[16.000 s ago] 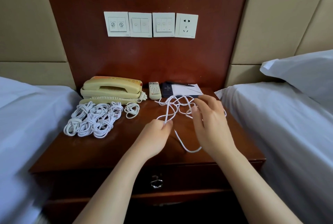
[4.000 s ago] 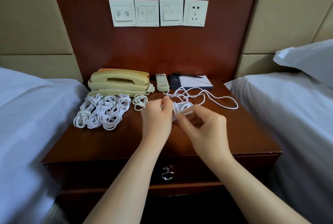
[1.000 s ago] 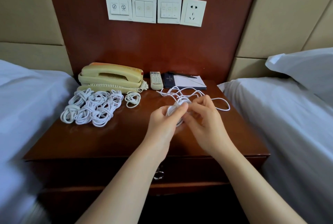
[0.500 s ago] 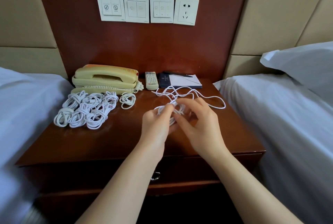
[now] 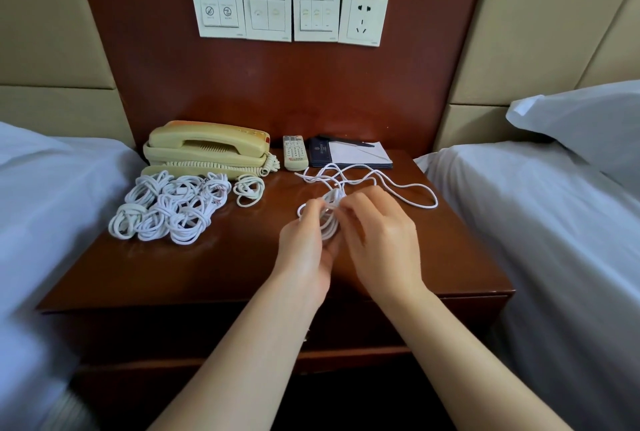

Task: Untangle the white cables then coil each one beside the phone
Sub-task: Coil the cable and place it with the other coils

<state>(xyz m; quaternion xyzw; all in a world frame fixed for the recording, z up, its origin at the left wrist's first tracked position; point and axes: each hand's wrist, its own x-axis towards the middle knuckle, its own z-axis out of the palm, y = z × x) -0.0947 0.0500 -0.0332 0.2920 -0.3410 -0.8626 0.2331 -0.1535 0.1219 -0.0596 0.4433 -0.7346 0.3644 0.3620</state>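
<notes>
Between two white-sheeted beds, the glossy reddish-brown wooden nightstand fills the scene, and both bare forearms reach in over its front edge. Left hand is curled, fingertips pinched on a small bundle of loops of the white cable being coiled, held just above the wood right of centre. Right hand sits close against it, fingers bent around the same bundle from the other side, though whether it grips a strand is hard to say, the fingertips are blurred. From the bundle, the loose rest of that cable runs back and to the right in open curves lying flat on the top. Over to the left, a heap of finished white cable coils lies packed together, and one single small white coil sits just beside it. Right behind the heap stands the cream corded telephone, handset on its cradle. Next along the back, a slim white remote control, then a dark blue notepad folder with white paper. Up on the wooden wall panel, a row of four white switch and socket plates.
</notes>
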